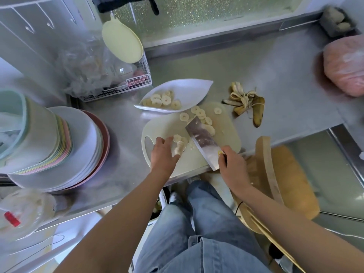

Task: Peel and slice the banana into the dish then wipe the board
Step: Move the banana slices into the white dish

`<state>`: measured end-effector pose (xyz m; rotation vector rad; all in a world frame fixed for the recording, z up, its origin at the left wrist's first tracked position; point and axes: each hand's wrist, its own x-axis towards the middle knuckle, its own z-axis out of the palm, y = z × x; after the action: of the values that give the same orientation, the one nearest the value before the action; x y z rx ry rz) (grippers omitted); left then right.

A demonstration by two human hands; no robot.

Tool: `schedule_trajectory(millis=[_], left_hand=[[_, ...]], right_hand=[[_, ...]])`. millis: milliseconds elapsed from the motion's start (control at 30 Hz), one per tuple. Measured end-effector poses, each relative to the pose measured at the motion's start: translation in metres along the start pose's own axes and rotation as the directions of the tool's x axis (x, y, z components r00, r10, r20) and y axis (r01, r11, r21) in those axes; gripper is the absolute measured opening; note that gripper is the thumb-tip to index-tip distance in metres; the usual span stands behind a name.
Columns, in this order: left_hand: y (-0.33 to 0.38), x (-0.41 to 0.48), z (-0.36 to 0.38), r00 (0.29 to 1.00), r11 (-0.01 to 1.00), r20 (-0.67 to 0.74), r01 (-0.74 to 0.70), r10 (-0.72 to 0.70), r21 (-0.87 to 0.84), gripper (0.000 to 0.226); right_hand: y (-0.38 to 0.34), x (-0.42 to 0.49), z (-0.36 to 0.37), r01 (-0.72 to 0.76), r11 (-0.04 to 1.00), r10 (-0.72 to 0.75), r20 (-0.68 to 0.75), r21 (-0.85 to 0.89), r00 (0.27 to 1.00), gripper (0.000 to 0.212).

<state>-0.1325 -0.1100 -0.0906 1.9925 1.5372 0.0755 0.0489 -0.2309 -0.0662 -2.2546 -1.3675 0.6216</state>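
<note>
- Hands: the left hand [163,152] is curling its fingers and thumb round a short row of slices [179,145] at the near left of the cutting board [163,125], and is grasping it from the left.
- The right hand [232,164] is clenching round the handle of a cleaver [202,140]; the handle is lying almost wholly hidden in the fist.
- The cleaver blade is slanting across the board with its broad face turned upward and is lying between the row under the left hand and a looser group of banana rounds [202,117] on the far side of the board; its far corner is reaching in among those rounds.
- The pale oval board is sitting at the near edge of a steel counter [275,75].
- A white leaf-shaped dish [189,91] is standing just beyond the board's far edge and is holding a heap of cut banana [161,100] in its left half.
- The banana peel [246,103] is lying splayed open on the counter to the right of the dish, apart from the board.
- A stack of plates [59,144] is standing to the left of the board.
- A wire basket [128,83] behind the dish is holding clear plastic bags.
</note>
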Motion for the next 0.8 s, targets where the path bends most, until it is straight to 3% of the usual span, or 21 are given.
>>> schedule_trajectory(millis=[800], left_hand=[[-0.004,0.003,0.004,0.997,0.975,-0.06,0.029,-0.044,-0.219,0.036]], right_hand=[[-0.01,0.016,0.038,-0.164,0.958,0.103,0.249,0.235,0.963,0.015]])
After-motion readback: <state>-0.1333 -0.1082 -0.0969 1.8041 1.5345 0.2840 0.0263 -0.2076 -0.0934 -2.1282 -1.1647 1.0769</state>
